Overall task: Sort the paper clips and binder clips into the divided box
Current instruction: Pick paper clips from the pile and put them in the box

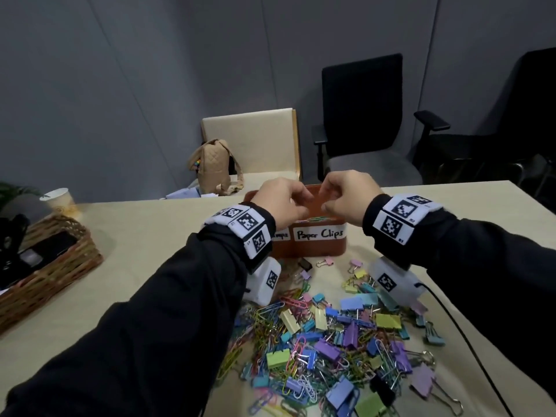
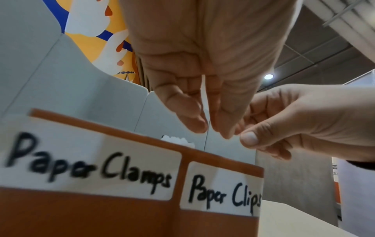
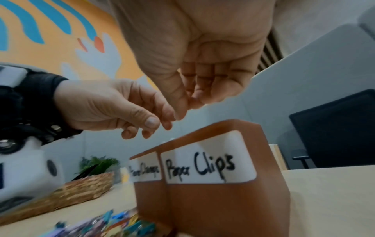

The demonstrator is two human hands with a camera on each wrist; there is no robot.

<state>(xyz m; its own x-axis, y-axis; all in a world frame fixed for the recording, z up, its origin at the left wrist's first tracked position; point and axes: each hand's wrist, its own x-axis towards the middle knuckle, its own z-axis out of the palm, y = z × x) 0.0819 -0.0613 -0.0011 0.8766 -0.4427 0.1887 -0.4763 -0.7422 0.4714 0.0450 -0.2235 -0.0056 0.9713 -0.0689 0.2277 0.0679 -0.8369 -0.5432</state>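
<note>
Far left on the table (image 1: 144, 236): a basket (image 1: 51, 266), a cup (image 1: 60, 201) behind it. Left hand (image 1: 281, 203) above the box (image 1: 307, 248), fingers curled, tips together; held item, if any, too small to tell. Right hand (image 1: 349, 197) just beside, over the "Paper Clips" side, fingers likewise curled, grip unclear. Nearer, in front of the box: a mixed pile of clips (image 1: 331, 341). Far right: a black chair (image 1: 364, 115).
</note>
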